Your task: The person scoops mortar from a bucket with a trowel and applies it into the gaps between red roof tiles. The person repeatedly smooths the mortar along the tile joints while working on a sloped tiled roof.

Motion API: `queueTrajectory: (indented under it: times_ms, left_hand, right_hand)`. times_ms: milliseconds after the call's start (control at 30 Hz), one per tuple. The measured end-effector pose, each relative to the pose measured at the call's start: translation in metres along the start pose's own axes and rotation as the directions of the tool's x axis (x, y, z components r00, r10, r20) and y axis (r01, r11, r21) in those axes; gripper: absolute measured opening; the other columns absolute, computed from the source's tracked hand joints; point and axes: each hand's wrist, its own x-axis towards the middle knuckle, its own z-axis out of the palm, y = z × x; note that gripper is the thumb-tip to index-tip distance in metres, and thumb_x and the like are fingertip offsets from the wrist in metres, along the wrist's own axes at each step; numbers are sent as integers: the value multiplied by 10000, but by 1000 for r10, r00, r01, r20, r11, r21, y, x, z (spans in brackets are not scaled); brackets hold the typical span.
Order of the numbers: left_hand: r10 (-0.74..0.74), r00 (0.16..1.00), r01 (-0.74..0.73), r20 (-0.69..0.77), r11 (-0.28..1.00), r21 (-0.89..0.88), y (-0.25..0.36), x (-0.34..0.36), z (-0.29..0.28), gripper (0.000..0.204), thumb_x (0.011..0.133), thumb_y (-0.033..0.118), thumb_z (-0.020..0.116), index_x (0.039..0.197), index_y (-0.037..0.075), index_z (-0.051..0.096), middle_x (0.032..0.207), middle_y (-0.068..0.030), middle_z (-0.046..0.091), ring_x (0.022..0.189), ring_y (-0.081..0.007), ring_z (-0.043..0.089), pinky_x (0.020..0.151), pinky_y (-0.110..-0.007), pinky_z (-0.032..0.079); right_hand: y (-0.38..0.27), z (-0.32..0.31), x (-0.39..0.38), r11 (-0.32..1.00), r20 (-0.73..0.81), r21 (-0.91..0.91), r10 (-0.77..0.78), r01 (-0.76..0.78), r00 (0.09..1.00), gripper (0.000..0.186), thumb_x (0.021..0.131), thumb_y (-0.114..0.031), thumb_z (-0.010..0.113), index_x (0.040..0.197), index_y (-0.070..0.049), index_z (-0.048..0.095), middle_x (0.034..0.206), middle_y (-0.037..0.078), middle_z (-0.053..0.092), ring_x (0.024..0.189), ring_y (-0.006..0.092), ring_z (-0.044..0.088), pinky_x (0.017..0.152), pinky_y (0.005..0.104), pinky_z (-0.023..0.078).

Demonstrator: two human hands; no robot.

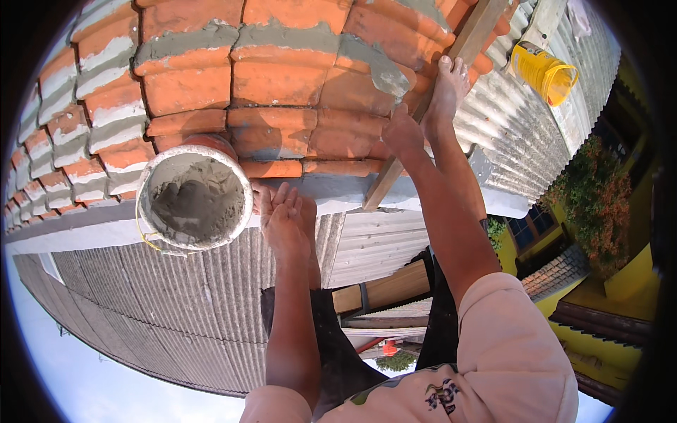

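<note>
My left hand (282, 215) is open, palm up with fingers apart, close beside the right rim of a white bucket (144, 204). Grey wet mortar (201, 197) fills much of the bucket. My right hand (405, 134) is closed around the handle of a trowel (389, 75), which the fist mostly hides. The grey, mortar-smeared blade lies over the orange roof tiles (278, 81), just beyond my thumb. Grey mortar bands (285, 37) run along the tile joints. Beside my right hand, my bare foot rests at a wooden batten (476, 32).
A yellow plastic container (543, 70) lies tipped on corrugated sheeting (508, 134) at the right. A pale ledge (84, 233) edges the tiles. Below it spreads a grey corrugated roof (169, 296). Past the right roof edge, a tree (596, 190) and yellow walls stand lower down.
</note>
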Motion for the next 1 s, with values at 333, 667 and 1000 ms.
queueTrajectory:
  times_ms: [333, 667, 1000]
  left_hand:
    - [47, 996, -46, 81, 999, -14, -7, 0, -11, 860, 921, -83, 488, 1681, 16, 99, 1563, -276, 446, 1408, -375, 514, 1140, -455, 483]
    - [-16, 1000, 16, 9, 996, -90, 4, -1, -10, 835, 906, -86, 415, 1680, 10, 117, 1562, -284, 449, 1410, -392, 504, 1158, -486, 455]
    - [30, 999, -31, 30, 998, 47, -3, 9, -29, 818, 948, -53, 437, 1682, 16, 83, 1613, -266, 392, 1423, -374, 488, 1121, -446, 479]
  right_hand:
    - [-23, -67, -40, 410, 386, 859, -129, -305, 914, 339, 938, -205, 643, 1137, 28, 497, 886, 275, 683, 762, 415, 717, 659, 503, 585]
    - [-45, 4, -29, 841, 158, 532, 13, -97, 987, 296, 951, -192, 652, 1121, 24, 542, 856, 175, 664, 614, 248, 685, 553, 416, 554]
    - [-61, -26, -49, 953, 185, 290, -143, 85, 972, 337, 947, -220, 640, 1125, 45, 533, 964, 264, 671, 842, 414, 674, 724, 492, 538]
